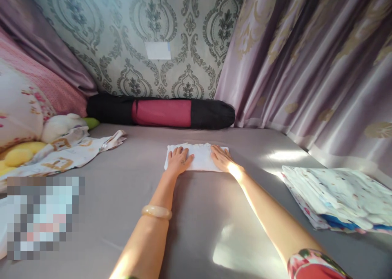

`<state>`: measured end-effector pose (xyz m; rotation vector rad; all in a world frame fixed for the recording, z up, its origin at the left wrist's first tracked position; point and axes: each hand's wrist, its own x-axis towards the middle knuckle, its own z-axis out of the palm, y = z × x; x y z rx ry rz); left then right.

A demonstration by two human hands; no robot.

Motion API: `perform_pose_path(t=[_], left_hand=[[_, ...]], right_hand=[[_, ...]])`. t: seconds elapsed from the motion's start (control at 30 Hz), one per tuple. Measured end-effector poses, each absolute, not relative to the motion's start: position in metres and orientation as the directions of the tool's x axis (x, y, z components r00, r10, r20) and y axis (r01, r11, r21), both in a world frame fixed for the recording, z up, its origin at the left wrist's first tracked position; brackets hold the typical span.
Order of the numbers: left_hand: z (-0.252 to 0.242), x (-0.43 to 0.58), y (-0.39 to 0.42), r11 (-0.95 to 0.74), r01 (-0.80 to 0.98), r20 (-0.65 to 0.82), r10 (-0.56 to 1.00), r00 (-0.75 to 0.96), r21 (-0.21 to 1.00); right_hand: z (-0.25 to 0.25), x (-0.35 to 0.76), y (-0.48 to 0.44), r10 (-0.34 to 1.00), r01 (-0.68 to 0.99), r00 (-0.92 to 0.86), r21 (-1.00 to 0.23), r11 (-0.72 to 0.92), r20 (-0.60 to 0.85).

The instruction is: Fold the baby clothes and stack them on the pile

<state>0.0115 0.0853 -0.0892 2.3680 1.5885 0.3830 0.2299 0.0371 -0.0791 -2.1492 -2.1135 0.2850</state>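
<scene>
1 flat wht cloth [202,158], rect.

We are seeing a white cloth [201,158], a plain grey sheet [196,213], a black bag [162,113] crossed by crimson, and mauve curtains [294,58] patterned in gold. Pale grey wallpaper [153,16] is showing us dark damask medallions; a speckled white pile [339,193] is showing us some blue.

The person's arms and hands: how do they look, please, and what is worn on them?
The left hand is ungloved, with a small dark mark on its back. A smooth, rounded, pale cream bangle circles the left arm. The right hand is ungloved too. On the right arm, a red sleeve ends in a pink, white and green patterned edge.
</scene>
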Motion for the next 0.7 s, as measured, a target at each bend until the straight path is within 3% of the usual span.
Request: perform_pose_path(t=[0.1,0.2,0.33,0.5,0.6,0.7], left_hand=[[-0.088,0.009,0.087,-0.365,0.856,0.109,0.930,0.350,0.366],[-0.093,0.007,0.090,-0.333,0.868,0.147,0.943,0.300,0.367],[-0.105,0.007,0.093,-0.306,0.890,0.077,0.951,0.298,0.337],[-0.095,0.008,0.096,-0.311,0.926,0.044,0.950,0.309,0.215],[-0.072,0.004,0.114,-0.390,0.917,-0.056,0.917,0.395,0.084],[-0.053,0.001,0.146,-0.417,0.908,-0.137,0.897,0.420,0.050]], right_hand=[[-0.084,0.237,0.036,0.996,0.984,0.088,-0.158,-0.088,-0.003],[-0.092,0.239,0.036,0.992,0.982,0.119,-0.144,-0.123,-0.039],[-0.097,0.237,0.038,0.991,0.983,0.116,-0.135,-0.125,-0.072],[-0.088,0.246,0.045,0.995,0.986,0.074,-0.148,-0.082,-0.062],[-0.075,0.261,0.058,0.996,0.983,0.045,-0.174,-0.058,-0.082],[-0.061,0.274,0.077,0.990,0.983,0.033,-0.174,-0.058,-0.139]])
